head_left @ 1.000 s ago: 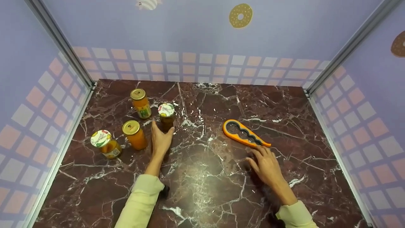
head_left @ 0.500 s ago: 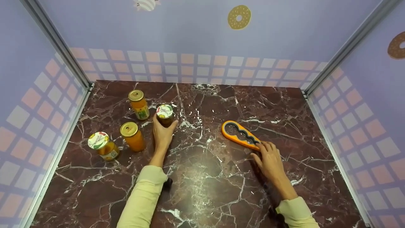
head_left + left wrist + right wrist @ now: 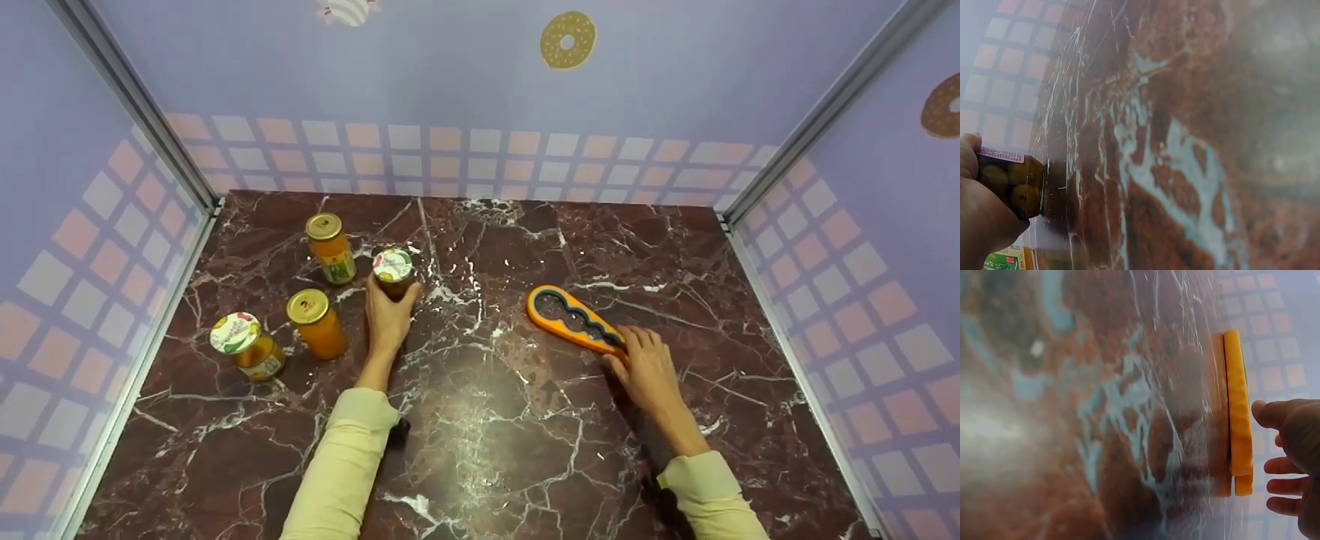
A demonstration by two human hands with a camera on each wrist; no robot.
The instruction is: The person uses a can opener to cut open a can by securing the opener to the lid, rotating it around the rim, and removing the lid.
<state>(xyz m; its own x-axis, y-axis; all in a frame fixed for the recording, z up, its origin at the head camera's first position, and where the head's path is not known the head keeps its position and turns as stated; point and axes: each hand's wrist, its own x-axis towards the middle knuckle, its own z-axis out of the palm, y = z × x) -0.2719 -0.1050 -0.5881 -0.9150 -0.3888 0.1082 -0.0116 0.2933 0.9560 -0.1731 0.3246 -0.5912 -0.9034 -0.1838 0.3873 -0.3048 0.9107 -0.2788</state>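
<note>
My left hand [image 3: 388, 319] grips a small glass jar [image 3: 393, 271] with a white patterned lid, fingers on its left and thumb on its right. In the left wrist view, round olive-like pieces show inside this jar [image 3: 1013, 183], which stands upright at the table surface. An orange jar opener [image 3: 574, 322] with a dark scalloped inner edge lies flat at the right. My right hand [image 3: 649, 367] is at its handle end, fingers over the far side and thumb on the near side. In the right wrist view the loosely bent fingers [image 3: 1283, 486] appear apart from the opener [image 3: 1238, 405].
Left of my left hand stand a tall gold-lidded jar [image 3: 330, 251], another gold-lidded orange jar [image 3: 316, 326] and a shorter jar [image 3: 251, 349] with a patterned lid. Purple walls with a check pattern [image 3: 442, 150] enclose the dark marbled table [image 3: 480, 420] at the back and sides.
My left hand has moved up around the small jar and closed its grip on it. The right hand has shifted slightly right along the opener's handle. The other jars stay put.
</note>
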